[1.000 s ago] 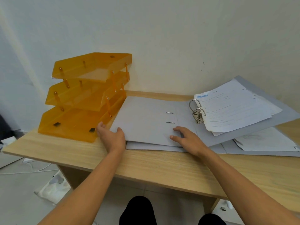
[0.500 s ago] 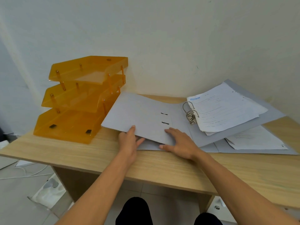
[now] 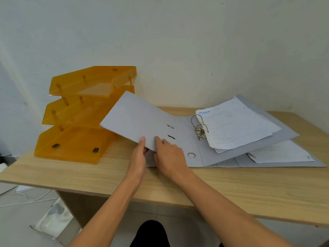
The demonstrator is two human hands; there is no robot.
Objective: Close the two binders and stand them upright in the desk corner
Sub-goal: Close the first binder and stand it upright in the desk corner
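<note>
The front cover point(image 3: 142, 122) of the top binder point(image 3: 199, 147) has risen further off the desk point(image 3: 89, 173) since a moment ago, now tilted up toward the orange trays point(image 3: 83, 114). The left hand point(image 3: 138, 161) pinches the cover's near edge, thumb on top and fingers underneath. The right hand point(image 3: 169, 155) lies just beside it, fingertips point(image 3: 157, 139) pressed flat on the cover's inner face, not closed around anything. Both forearms reach forward, close together. The binder lies open on a second open binder point(image 3: 267, 162), papers point(image 3: 236, 125) on the metal rings point(image 3: 200, 125).
</note>
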